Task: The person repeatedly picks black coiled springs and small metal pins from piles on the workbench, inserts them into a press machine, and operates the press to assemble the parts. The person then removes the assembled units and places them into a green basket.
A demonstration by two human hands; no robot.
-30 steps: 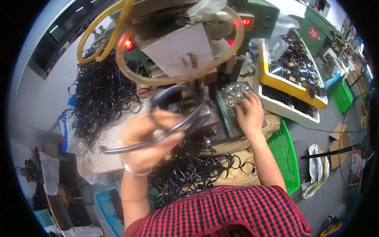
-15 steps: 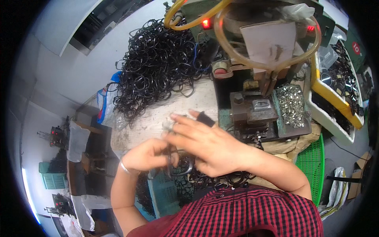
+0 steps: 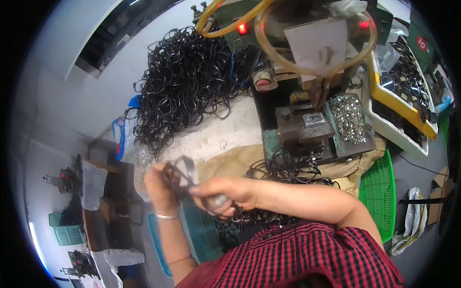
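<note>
Both hands [image 3: 192, 189] pinch thin black rubbery rings [image 3: 180, 175], blurred.

Pale wall [image 3: 86, 96], cluttered workbench [image 3: 216, 137], grey floor [image 3: 434, 158]

A small factory workshop, going by the green press machine [image 3: 307, 125] with its red lamp [image 3: 242, 29] and yellow hoses [image 3: 225, 19], the big heap of black rings [image 3: 182, 81] on the bench [image 3: 221, 137], the tray of metal bits [image 3: 349, 120], and stacked bins [image 3: 398, 103].
</note>
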